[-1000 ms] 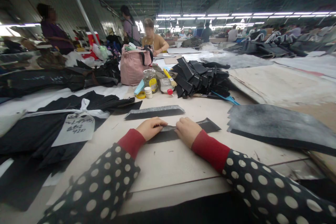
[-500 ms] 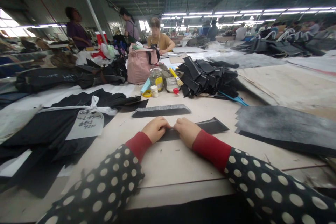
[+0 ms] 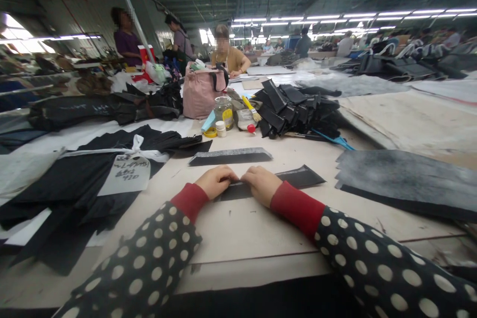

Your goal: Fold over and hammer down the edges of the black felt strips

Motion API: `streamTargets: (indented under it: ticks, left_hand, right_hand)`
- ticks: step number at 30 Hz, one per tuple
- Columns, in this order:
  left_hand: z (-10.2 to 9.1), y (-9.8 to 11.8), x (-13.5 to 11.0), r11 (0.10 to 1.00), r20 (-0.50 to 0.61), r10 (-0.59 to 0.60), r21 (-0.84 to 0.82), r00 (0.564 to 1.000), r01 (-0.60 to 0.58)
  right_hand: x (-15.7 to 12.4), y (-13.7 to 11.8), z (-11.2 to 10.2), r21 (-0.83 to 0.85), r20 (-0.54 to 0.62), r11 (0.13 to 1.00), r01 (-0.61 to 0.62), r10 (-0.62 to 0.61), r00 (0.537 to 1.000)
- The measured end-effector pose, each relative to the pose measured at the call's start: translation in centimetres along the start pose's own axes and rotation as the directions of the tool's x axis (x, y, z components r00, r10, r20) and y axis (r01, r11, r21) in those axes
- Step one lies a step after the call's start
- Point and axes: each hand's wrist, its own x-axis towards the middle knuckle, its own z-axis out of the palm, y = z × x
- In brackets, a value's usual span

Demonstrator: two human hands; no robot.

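A black fabric strip (image 3: 302, 177) lies across the pale board in front of me, its middle and left parts partly covered by my hands. My left hand (image 3: 215, 182) has its fingers closed on the strip's upper edge. Close beside it, my right hand (image 3: 261, 185) pinches the same edge, fingertips nearly meeting the left ones. Between the hands a dark stretch of the strip shows flat on the board. Just beyond lies a second strip (image 3: 231, 156), black with a grey speckled upper face, touched by neither hand.
At left lies a tied black fabric stack (image 3: 74, 194) with a handwritten tag (image 3: 124, 175). Ahead stand a pink bag (image 3: 203, 93), a glass jar (image 3: 224, 109), a yellow brush (image 3: 250, 108) and a heap of black pieces (image 3: 294, 107). Grey-faced panels (image 3: 406, 179) lie right. A co-worker (image 3: 231, 57) sits opposite.
Both hands have shifted slightly left along the strip's edge, the left a little further, still pinching. The view has turned slightly. A standing person at the back left appears nearer the pole.
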Motion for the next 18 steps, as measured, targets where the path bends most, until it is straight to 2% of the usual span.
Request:
streamTargets:
  ticks: [4,8,12,18]
  left_hand:
    - [-0.1,1.5,-0.2,0.957,0.068,0.075,0.276,0.995,-0.091]
    - [0.0,2.8,-0.9,0.902,0.080,0.029,0.427,0.996,-0.061]
    - [0.1,3.1,-1.3,0.916,0.038,0.005,0.401,0.999,-0.020]
    - [-0.5,2.8,-1.0,0.962,0.053,-0.047,0.271,0.997,0.031]
  right_hand:
    - [0.3,-0.8,0.2,-0.113,0.019,0.994,0.009,-0.007,1.000]
    - [0.0,-1.1,0.3,-0.163,0.000,0.987,0.004,-0.004,1.000]
    - [-1.1,0.1,-0.1,-0.169,-0.008,0.985,-0.025,0.024,1.000]
    - [-3.3,3.1,-1.4,-0.119,0.015,0.989,-0.088,0.091,0.996]
